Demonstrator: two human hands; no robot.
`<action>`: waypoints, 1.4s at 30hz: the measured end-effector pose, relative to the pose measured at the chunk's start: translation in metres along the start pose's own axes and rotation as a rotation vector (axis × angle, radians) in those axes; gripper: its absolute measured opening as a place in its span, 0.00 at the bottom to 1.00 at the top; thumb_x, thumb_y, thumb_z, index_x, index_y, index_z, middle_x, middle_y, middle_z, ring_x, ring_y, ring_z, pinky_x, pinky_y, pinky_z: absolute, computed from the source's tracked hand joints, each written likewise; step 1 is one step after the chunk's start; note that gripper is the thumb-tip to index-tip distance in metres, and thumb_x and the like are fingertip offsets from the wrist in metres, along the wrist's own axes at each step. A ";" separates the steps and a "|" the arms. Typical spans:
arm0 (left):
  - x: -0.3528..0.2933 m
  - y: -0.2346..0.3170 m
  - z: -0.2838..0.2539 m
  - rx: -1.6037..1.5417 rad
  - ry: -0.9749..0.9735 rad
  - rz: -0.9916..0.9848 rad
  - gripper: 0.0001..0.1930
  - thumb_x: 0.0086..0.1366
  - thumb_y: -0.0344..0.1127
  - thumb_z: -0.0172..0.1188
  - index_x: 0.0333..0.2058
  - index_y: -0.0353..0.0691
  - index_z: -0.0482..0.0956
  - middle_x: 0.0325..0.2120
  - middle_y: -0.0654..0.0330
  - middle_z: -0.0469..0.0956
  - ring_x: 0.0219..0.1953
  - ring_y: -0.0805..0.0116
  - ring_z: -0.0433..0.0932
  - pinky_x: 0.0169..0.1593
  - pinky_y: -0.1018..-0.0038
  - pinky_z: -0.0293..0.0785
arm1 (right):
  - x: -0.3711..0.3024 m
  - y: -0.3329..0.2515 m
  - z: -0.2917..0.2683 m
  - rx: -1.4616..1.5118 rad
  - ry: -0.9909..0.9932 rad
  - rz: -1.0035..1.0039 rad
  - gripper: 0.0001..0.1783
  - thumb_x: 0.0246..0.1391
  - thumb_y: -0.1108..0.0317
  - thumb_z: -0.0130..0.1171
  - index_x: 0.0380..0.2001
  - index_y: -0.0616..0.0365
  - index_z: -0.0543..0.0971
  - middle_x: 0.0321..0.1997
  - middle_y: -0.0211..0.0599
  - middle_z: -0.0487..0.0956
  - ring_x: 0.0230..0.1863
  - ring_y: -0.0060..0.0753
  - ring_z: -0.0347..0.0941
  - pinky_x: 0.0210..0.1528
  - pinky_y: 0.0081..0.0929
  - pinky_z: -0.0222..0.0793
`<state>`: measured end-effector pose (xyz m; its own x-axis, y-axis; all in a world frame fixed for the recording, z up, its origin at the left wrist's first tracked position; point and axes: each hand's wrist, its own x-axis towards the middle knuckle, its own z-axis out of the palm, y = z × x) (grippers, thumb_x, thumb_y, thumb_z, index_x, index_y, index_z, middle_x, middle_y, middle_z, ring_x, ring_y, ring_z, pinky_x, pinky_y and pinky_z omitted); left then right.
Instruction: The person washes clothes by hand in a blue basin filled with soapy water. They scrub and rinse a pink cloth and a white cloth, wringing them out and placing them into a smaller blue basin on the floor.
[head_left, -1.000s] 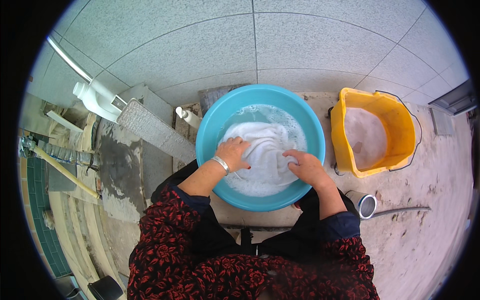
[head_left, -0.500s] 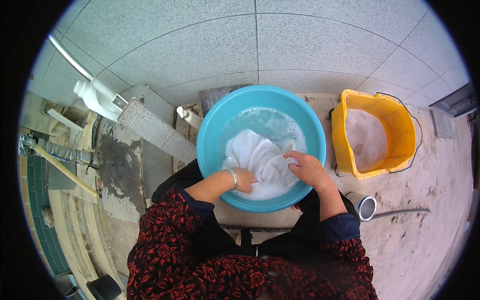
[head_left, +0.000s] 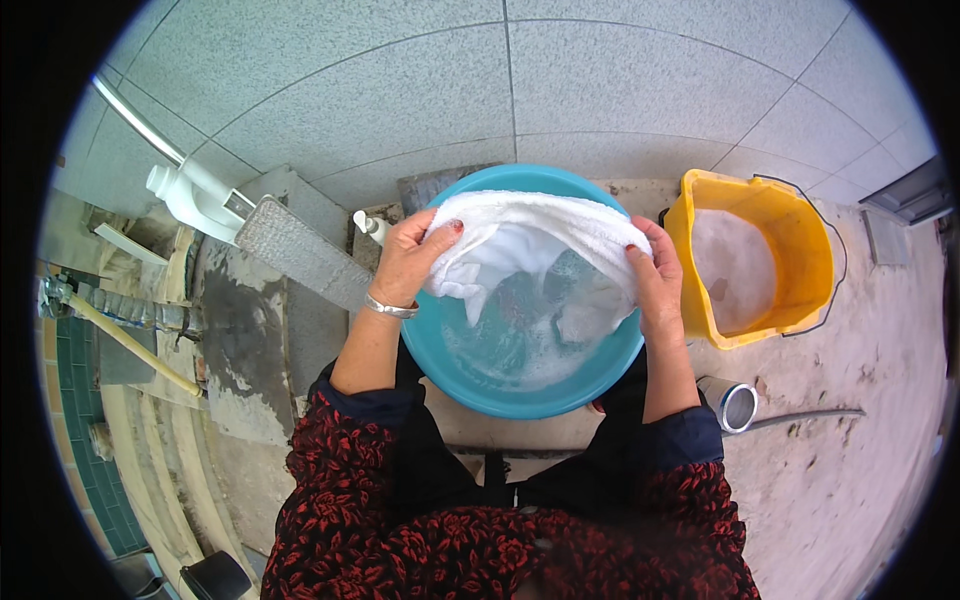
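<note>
A white towel point(head_left: 530, 212) is stretched between my two hands above a round turquoise basin point(head_left: 420, 345). My left hand point(head_left: 407, 258), with a silver bangle at the wrist, grips the towel's left end over the basin's left rim. At the right rim, my right hand point(head_left: 656, 272) pinches the other end between thumb and fingers. The towel's upper edge bows away from me, and a wet fold hangs down near my left hand. Below it lies cloudy, sudsy water point(head_left: 520, 345) with patches of white foam. Part of the towel seems to dip into the water.
A yellow mop bucket point(head_left: 690, 290) with foamy water stands to the right. Nearer me lies a metal can point(head_left: 738, 407) beside a grey hose. On the left are a flat mop head point(head_left: 300, 255), a white pump bottle point(head_left: 372, 228) and a white jug point(head_left: 190, 205). A tiled wall rises behind.
Both hands have risen from the suds and moved apart, away from me. The towel, bunched in the water before, is now lifted and spread between them.
</note>
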<state>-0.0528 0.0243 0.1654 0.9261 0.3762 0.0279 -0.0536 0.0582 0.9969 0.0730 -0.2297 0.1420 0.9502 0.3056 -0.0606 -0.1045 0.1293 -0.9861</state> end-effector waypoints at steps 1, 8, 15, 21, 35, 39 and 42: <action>-0.001 0.000 -0.002 0.044 0.002 0.002 0.13 0.57 0.31 0.57 0.41 0.34 0.75 0.33 0.63 0.77 0.33 0.78 0.74 0.37 0.81 0.71 | 0.000 -0.002 0.000 0.037 0.002 0.013 0.20 0.49 0.76 0.49 0.48 0.57 0.69 0.41 0.34 0.72 0.40 0.22 0.68 0.44 0.20 0.65; -0.006 -0.039 0.011 0.662 -0.323 -0.258 0.13 0.51 0.35 0.61 0.38 0.43 0.79 0.35 0.59 0.72 0.38 0.66 0.73 0.44 0.74 0.69 | 0.000 0.060 -0.015 -0.292 -0.090 0.252 0.22 0.44 0.75 0.54 0.46 0.59 0.71 0.35 0.39 0.75 0.36 0.26 0.71 0.40 0.21 0.66; -0.008 -0.083 0.025 1.120 -0.062 -0.391 0.33 0.51 0.48 0.60 0.55 0.48 0.61 0.54 0.51 0.59 0.55 0.51 0.60 0.55 0.64 0.61 | 0.003 0.096 -0.026 -0.435 -0.090 0.324 0.26 0.43 0.70 0.54 0.50 0.60 0.67 0.47 0.48 0.72 0.49 0.39 0.68 0.50 0.28 0.62; -0.009 -0.081 0.048 1.224 -0.041 -0.488 0.45 0.49 0.50 0.60 0.61 0.44 0.45 0.61 0.50 0.43 0.60 0.43 0.50 0.58 0.62 0.57 | -0.001 0.083 -0.018 -0.469 -0.091 0.417 0.30 0.48 0.65 0.52 0.56 0.56 0.61 0.54 0.46 0.68 0.53 0.40 0.65 0.53 0.28 0.60; -0.042 -0.044 0.141 0.335 -0.091 0.180 0.12 0.49 0.33 0.52 0.34 0.36 0.74 0.32 0.57 0.72 0.33 0.60 0.74 0.36 0.70 0.70 | -0.010 0.070 -0.005 0.624 -0.185 0.802 0.33 0.53 0.37 0.39 0.44 0.56 0.71 0.42 0.41 0.75 0.45 0.43 0.70 0.48 0.42 0.65; -0.065 -0.027 0.157 0.615 -0.081 0.363 0.11 0.48 0.41 0.61 0.25 0.41 0.74 0.31 0.59 0.70 0.33 0.60 0.73 0.33 0.67 0.71 | -0.001 0.086 -0.013 0.599 -0.391 0.734 0.28 0.54 0.42 0.43 0.42 0.57 0.71 0.38 0.42 0.74 0.39 0.42 0.71 0.42 0.39 0.68; -0.063 -0.033 0.158 0.714 0.004 0.502 0.13 0.49 0.45 0.62 0.21 0.42 0.73 0.27 0.61 0.70 0.29 0.62 0.74 0.27 0.67 0.71 | -0.014 0.085 -0.004 0.564 -0.366 0.745 0.27 0.54 0.43 0.43 0.42 0.57 0.71 0.38 0.41 0.74 0.39 0.41 0.71 0.41 0.39 0.68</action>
<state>-0.0504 -0.1472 0.1422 0.8543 0.2057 0.4774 -0.2069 -0.7079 0.6753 0.0524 -0.2271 0.0581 0.4469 0.7496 -0.4882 -0.8501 0.1859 -0.4927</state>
